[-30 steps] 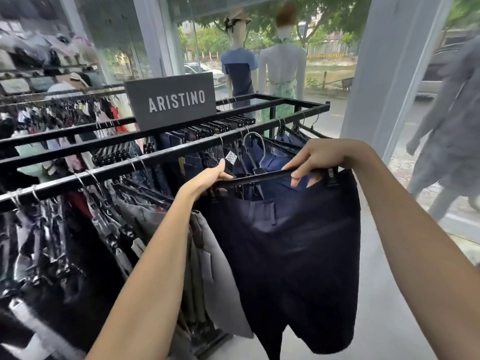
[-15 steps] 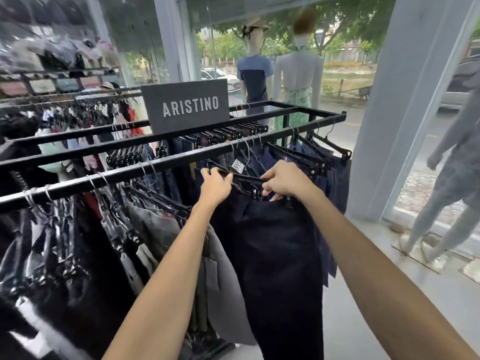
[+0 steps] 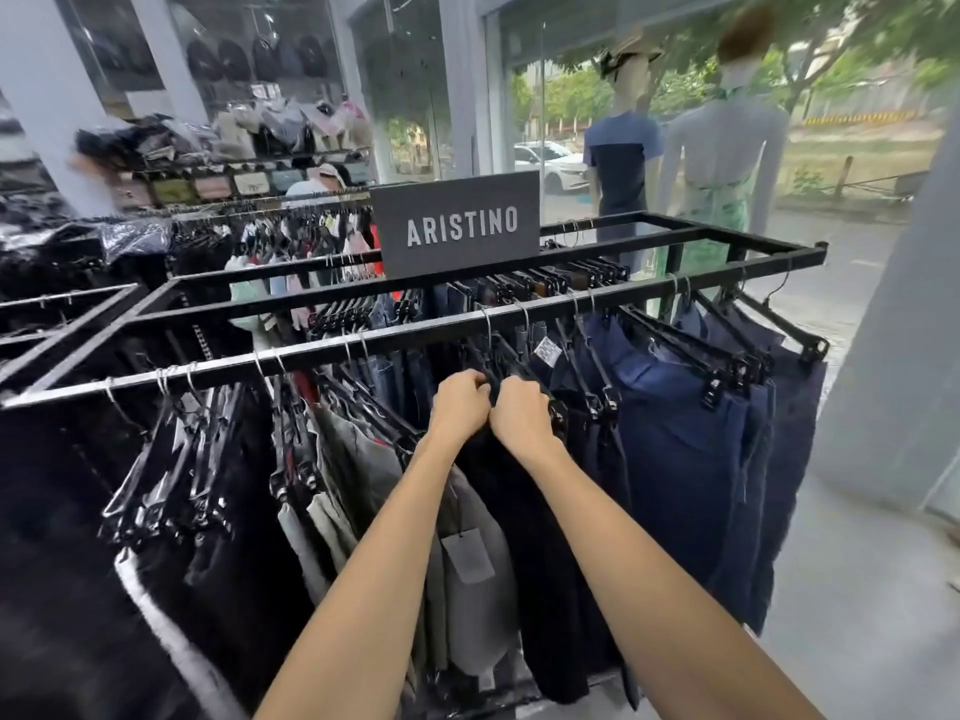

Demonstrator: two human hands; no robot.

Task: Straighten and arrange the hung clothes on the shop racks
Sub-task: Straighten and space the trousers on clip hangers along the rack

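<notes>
A black metal rack (image 3: 571, 304) carries several pairs of shorts and trousers on black clip hangers. My left hand (image 3: 460, 402) and my right hand (image 3: 522, 415) sit side by side just below the front rail, both curled round the hanger of a dark navy pair of trousers (image 3: 524, 537) that hangs between grey shorts (image 3: 467, 574) on the left and blue shorts (image 3: 680, 439) on the right. The hanger itself is mostly hidden under my fingers.
A grey ARISTINO sign (image 3: 460, 226) stands on the rack's middle bar. Black garments (image 3: 197, 511) fill the left end. Two mannequins (image 3: 623, 158) stand at the window behind. A grey pillar (image 3: 909, 330) rises at right, with bare floor (image 3: 857, 589) beside the rack.
The dark trousers, held out wide in front of the rack, have been brought in onto the front rail. My hands have come together at the hanger's middle.
</notes>
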